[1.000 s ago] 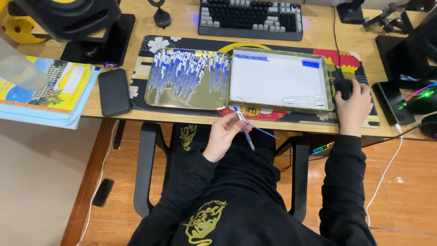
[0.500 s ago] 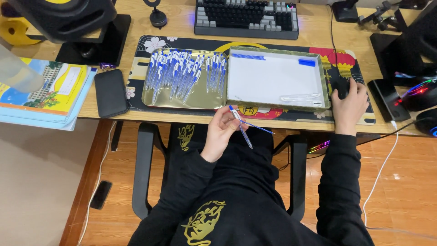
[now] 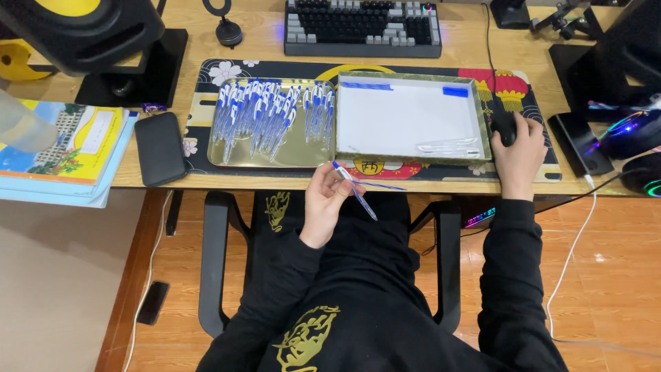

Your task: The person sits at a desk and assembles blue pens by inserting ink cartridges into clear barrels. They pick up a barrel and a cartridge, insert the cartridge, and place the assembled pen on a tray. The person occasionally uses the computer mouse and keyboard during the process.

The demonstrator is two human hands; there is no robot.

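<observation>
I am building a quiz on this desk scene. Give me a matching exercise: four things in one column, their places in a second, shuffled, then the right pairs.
Things:
1. Blue-and-clear plastic pen
2. Heap of blue-capped pens
3. Black computer mouse
4. Flat black rectangular case

Places:
A. Under the right hand
B. In the shiny gold metal tray
C. In the left hand's fingers, below the desk edge
D. On the wooden desk, left of the tray

Pairs: 1-C, 2-B, 3-A, 4-D

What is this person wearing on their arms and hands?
Both arms are in long black sleeves reaching the wrists. The left hand and right hand are bare, with no gloves; no rings or watch show. The black top carries a gold printed emblem at the front.
</observation>
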